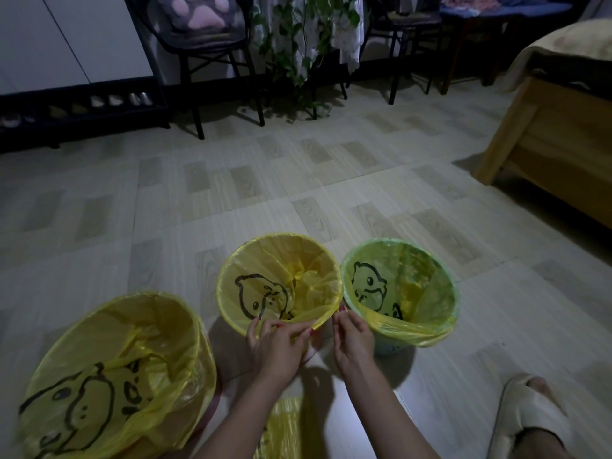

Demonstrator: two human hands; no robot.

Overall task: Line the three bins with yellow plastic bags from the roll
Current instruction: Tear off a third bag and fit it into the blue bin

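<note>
Three round bins stand on the floor, each with a yellow duck-print bag over its rim. The left bin is the largest. At the near rim of the middle bin, my left hand pinches the bag edge, and my right hand pinches the same edge a little to the right. The right bin is pale green, and its bag hangs folded over the front. The roll of yellow bags lies on the floor between my forearms.
A foot in a pale slipper rests at the lower right. A wooden bed frame stands on the right. Black chairs, a trailing plant and a low shoe rack line the back.
</note>
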